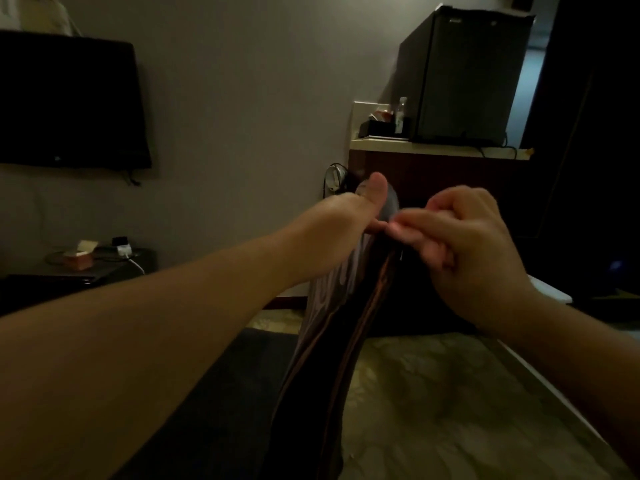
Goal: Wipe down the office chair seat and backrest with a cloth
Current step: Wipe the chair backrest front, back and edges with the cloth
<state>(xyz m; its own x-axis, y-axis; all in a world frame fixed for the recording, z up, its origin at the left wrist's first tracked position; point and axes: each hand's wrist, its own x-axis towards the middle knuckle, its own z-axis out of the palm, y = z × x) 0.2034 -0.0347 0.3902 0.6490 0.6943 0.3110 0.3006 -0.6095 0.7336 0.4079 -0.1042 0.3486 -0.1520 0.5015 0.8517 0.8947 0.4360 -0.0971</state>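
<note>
Your left hand (349, 220) and right hand (464, 244) both pinch the dark cloth (332, 327) up high, below the fridge (460, 74), its bottom cut off.

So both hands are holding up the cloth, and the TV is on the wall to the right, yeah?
Not quite. Both hands, left and right, do hold the cloth up, but the head view shows the TV on the wall to the left.
</note>
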